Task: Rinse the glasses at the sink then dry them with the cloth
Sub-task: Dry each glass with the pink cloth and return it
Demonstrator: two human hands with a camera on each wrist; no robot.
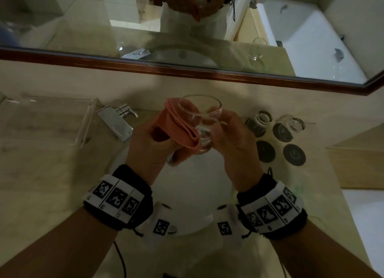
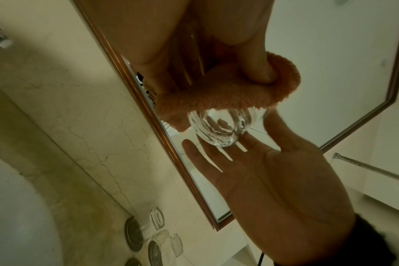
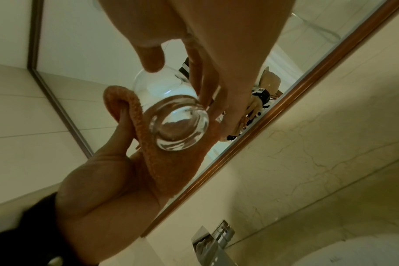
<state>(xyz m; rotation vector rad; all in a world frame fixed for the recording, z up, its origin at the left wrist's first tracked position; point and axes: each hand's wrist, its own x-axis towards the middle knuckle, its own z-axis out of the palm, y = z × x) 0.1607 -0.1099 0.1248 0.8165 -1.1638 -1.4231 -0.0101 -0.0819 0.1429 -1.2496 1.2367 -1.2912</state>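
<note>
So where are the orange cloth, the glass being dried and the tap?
orange cloth (image 1: 178, 130): head view, on its folded middle.
glass (image 1: 200, 109): head view, on the clear wall just below the rim.
tap (image 1: 116, 122): head view, on the flat metal spout.

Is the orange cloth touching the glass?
Touching. In the right wrist view the orange cloth lies against the side of the glass, by its base.
</note>
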